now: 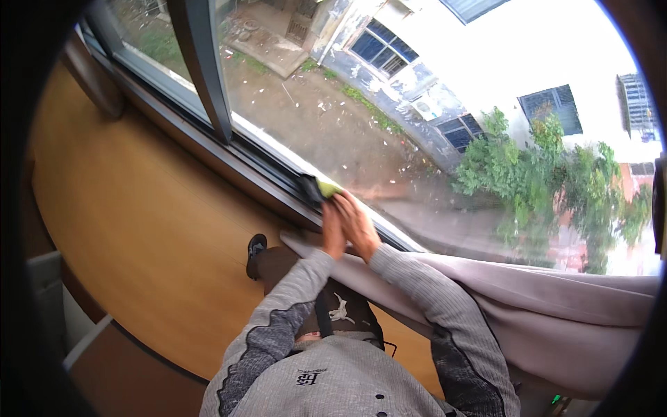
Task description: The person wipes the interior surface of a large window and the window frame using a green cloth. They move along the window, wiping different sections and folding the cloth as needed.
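Note:
My left hand (333, 232) and my right hand (358, 224) are close together at the lower track of a sliding window (268, 167). Both grip a folded piece, dark on one side and yellow-green on the other, that looks like a cloth (328, 188). The fingers of my right hand lie along its yellow-green part; my left hand is at the dark part. The cloth sits against the track beside the glass, and its dark end is blurred. My fingers partly hide how it is held.
A dark upright window frame (206, 68) stands up the track. A pale mauve curtain (521, 297) hangs at the right and passes beside my forearms. Below the sill is a wood-coloured surface (140, 208). My dark shoe (255, 255) shows near the wall. Outside are buildings and a leafy tree (516, 161).

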A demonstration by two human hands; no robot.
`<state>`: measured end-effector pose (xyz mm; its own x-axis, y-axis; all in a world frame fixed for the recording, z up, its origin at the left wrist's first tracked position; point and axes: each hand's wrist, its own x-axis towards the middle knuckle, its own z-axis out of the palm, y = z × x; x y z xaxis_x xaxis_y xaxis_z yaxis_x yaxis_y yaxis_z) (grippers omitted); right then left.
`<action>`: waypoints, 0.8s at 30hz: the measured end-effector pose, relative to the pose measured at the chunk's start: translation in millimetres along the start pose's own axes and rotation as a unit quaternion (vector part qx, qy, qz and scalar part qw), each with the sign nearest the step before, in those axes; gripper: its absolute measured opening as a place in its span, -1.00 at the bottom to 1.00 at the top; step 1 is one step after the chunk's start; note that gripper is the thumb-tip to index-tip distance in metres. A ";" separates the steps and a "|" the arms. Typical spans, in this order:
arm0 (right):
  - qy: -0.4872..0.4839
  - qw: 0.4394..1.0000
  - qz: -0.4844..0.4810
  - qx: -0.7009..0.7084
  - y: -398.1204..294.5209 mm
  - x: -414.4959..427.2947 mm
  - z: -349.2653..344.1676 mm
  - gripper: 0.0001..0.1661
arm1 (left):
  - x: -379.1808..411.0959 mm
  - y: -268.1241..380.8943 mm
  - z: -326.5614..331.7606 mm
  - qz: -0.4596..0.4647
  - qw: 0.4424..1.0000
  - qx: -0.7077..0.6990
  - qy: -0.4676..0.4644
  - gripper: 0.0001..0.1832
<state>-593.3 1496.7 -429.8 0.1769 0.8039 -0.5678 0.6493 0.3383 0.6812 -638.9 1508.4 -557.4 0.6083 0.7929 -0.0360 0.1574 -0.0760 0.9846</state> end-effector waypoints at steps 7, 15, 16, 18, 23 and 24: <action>-0.131 0.985 -0.092 -0.061 1.4 -145.4 85.0 -0.16 | -128.3 42.4 149.6 -0.080 0.992 -0.033 -0.088 -0.40; -0.175 0.980 -0.086 -0.023 12.8 -211.9 114.2 -0.27 | -171.8 96.7 175.6 -0.065 0.994 -0.055 -0.075 -0.48; -0.156 0.984 -0.078 -0.030 7.9 -211.7 120.7 -0.28 | -170.5 91.3 172.8 -0.055 0.995 -0.051 -0.071 -0.48; -0.147 0.985 -0.086 0.017 9.3 -202.5 122.6 -0.25 | -166.3 79.0 174.3 -0.049 0.995 -0.035 -0.080 -0.49; -0.130 0.990 -0.053 0.025 -0.5 -212.3 126.3 -0.27 | -162.9 98.1 167.2 -0.068 0.984 -0.082 -0.144 -0.44; -0.156 0.986 -0.048 0.041 -0.5 -217.4 121.7 -0.28 | -170.9 92.3 175.2 -0.032 0.986 -0.076 -0.144 -0.43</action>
<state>-542.0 1262.3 -363.0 0.3221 0.5764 -0.7510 0.7290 0.3551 0.5852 -592.0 1259.9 -490.4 0.8001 0.5867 -0.1252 0.0976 0.0785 0.9921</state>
